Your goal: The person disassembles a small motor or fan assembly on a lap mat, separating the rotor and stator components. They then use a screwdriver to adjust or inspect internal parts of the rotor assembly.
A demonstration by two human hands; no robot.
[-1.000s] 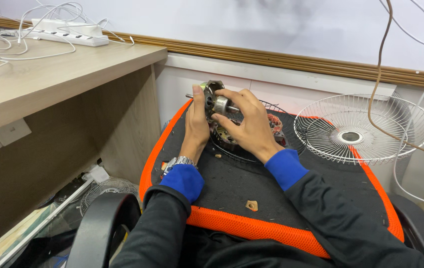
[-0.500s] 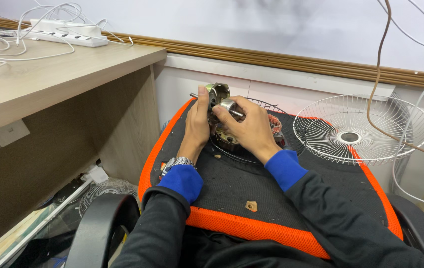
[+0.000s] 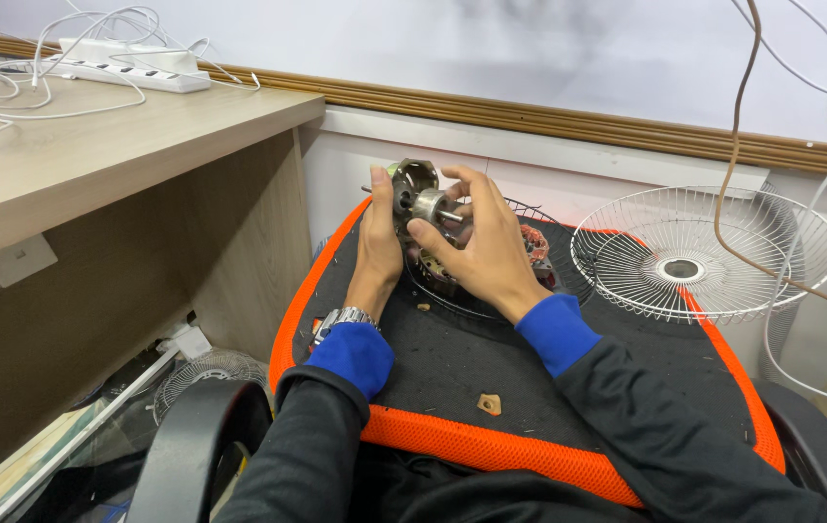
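Observation:
Both my hands hold a small metal fan motor (image 3: 415,199) above a black chair seat with an orange rim (image 3: 491,447). My left hand (image 3: 377,240) grips the motor's left side, thumb up along its frame. My right hand (image 3: 480,242) wraps it from the right, with fingertips on the round rotor and its shaft. Beneath the hands a dark wire fan guard (image 3: 452,300) lies on the seat, with a part wound in copper wire (image 3: 533,244) partly hidden behind my right hand.
A white wire fan guard (image 3: 704,254) leans at the seat's right back. A small brown piece (image 3: 489,404) lies on the seat. At left stands a wooden desk (image 3: 93,145) with a white power strip (image 3: 127,73) and cables. Cords hang at right.
Both hands and the motor have shifted slightly; the right fingers have moved on the rotor, turning the motor a little.

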